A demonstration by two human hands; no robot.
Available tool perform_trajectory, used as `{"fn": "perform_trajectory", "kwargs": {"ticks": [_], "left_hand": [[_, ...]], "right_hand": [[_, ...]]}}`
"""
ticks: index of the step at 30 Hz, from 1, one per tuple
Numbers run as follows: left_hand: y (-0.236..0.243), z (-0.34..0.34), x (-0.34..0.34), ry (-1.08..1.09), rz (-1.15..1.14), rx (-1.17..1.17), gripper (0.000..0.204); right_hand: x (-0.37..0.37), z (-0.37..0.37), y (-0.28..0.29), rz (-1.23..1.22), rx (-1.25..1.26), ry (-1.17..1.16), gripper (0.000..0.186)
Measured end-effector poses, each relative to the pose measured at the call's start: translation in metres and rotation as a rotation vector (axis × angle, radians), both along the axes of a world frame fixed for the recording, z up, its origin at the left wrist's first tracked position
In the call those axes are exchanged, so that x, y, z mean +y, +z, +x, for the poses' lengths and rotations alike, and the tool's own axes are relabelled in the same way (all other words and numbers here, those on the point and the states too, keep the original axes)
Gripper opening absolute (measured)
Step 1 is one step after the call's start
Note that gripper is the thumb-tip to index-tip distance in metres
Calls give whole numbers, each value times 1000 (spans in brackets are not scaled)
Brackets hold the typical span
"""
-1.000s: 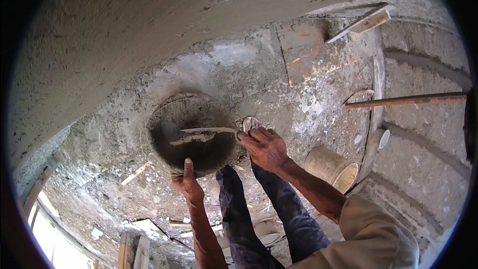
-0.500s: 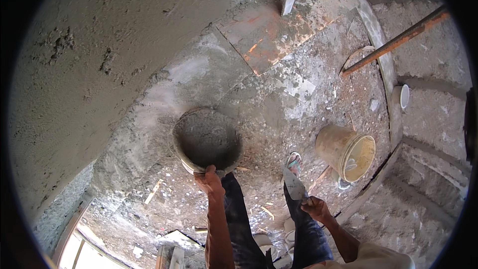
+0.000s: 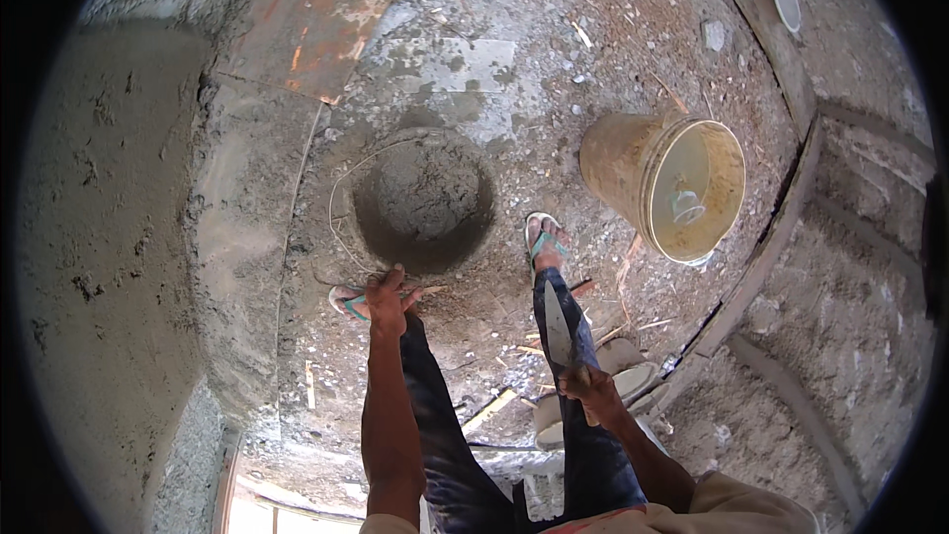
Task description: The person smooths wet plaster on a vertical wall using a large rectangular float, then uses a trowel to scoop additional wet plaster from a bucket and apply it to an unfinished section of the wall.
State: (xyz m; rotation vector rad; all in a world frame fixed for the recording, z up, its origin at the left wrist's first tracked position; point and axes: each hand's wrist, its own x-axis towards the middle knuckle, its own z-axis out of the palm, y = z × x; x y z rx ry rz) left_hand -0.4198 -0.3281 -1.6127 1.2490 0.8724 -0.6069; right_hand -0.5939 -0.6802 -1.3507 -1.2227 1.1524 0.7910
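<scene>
A round bucket of wet grey mortar (image 3: 425, 200) stands in front of me, its thin wire handle hanging down on the left side. My left hand (image 3: 388, 302) is at the bucket's near rim, thumb on top and fingers curled close against it; the exact grip is partly hidden. My right hand (image 3: 590, 391) is wrapped round the handle of a trowel (image 3: 559, 326). The trowel's narrow-looking grey blade points away from me, over my right leg.
A larger dirty bucket (image 3: 618, 163) leans toward me at the right, with pale liquid and a small clear cup inside. A stained board (image 3: 306, 20) lies at the far left beside a mortar-coated wall (image 3: 109, 208). Wood scraps and rubble litter the floor; rough steps rise at right.
My view has turned, so the plastered wall now stands at the far left and the large bucket looks nearer. The trowel has turned its blade edge-on. My left hand stays at the mortar bucket's rim.
</scene>
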Motion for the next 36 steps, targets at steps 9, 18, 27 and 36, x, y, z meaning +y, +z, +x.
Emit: {"fn": "perform_trajectory", "kwargs": {"ticks": [9, 18, 27, 36], "left_hand": [[82, -19, -88, -956, 1010, -177, 51], [211, 44, -483, -1317, 348, -739, 26], [121, 44, -669, -1727, 581, -757, 59], [178, 47, -605, -1421, 432, -621, 40]], "right_hand": [[-42, -39, -11, -128, -43, -81, 25], [-75, -79, -18, -58, 42, -382, 26], [-87, -73, -17, -70, -49, -551, 13], [-71, -90, -32, -123, 19, -492, 13]]}}
